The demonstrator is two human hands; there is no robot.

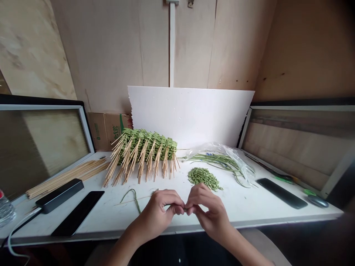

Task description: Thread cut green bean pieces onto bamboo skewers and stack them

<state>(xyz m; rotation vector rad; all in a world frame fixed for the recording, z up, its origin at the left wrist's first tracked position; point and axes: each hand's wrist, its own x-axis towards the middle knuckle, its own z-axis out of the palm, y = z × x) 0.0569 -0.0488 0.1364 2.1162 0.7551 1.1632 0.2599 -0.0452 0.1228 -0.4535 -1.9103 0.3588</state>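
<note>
My left hand (163, 208) and my right hand (206, 207) meet above the table's front edge, fingertips pinched close together. Whatever they pinch between them is too small and hidden to name. Just beyond my right hand lies a pile of short green cut pieces (203, 177). Beside my left hand, a long green stem (135, 199) curves on the table, and a thin stick (130, 201) crosses it. Behind, skewers with green pieces on their far ends (149, 142) are stacked in bunches, their bare ends toward me.
On the white table (105, 218) lie bare sticks (66, 177), a black power bank (59, 195), a dark phone (79, 214) and, at right, another phone (281, 193). Long green stems (219, 160) lie by a clear plastic bag (238, 159). A bottle (6, 212) stands far left.
</note>
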